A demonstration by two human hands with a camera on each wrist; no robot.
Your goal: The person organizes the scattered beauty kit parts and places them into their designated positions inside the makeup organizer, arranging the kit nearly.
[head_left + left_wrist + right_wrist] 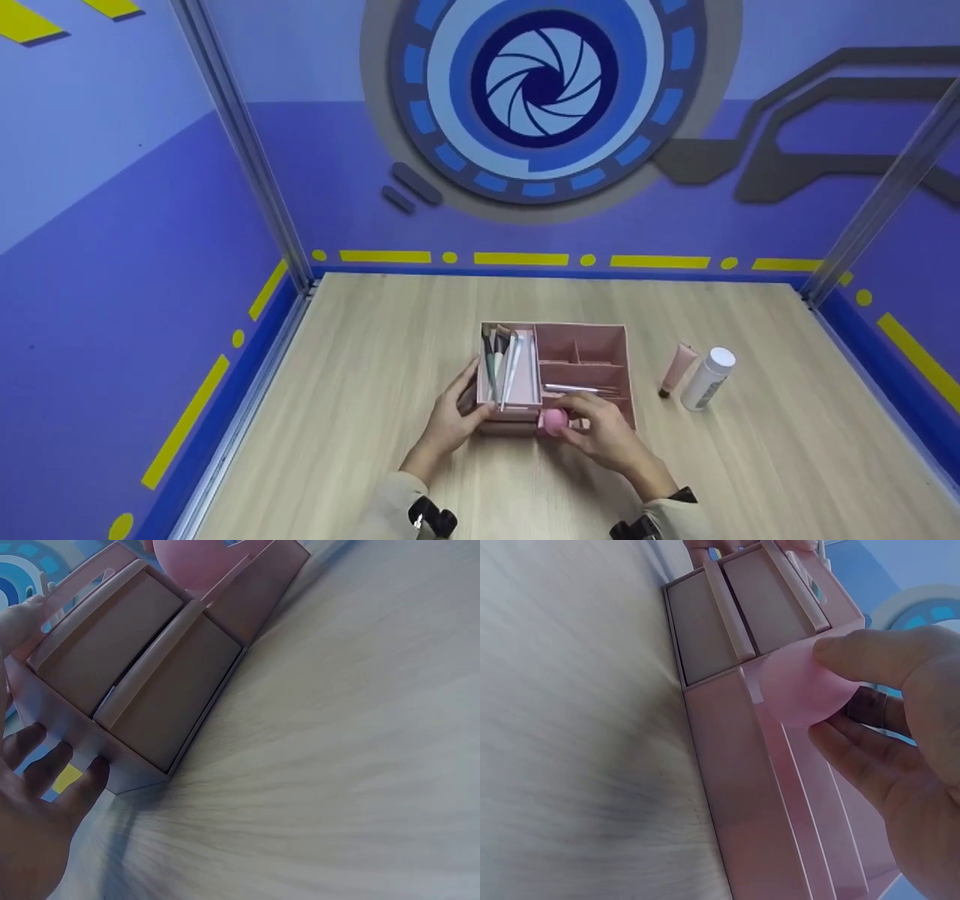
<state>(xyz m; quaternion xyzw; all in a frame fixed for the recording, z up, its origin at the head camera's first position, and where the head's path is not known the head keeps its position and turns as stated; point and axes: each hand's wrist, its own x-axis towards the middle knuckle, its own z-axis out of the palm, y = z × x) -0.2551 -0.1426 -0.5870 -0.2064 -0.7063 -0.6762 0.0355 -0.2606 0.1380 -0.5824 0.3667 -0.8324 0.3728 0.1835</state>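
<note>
A pink makeup organizer (585,341) stands on the table, with two drawers (161,682) at its front left. My left hand (452,416) grips its left side, thumb at the top front edge and fingers against the side wall. Between thumb and fingers, my right hand (606,431) pinches a round pink makeup sponge (802,682). The sponge is at the front compartment, just right of the drawers. Several makeup brushes (491,364) lie in the organizer's upper left tray. Slim silvery sticks (577,389) rest across a middle compartment on the right.
To the right of the organizer, a pink squeeze tube (679,367) with a dark cap stands close to a white bottle (707,381). Metal posts (247,150) and printed blue walls border the wooden table (375,330).
</note>
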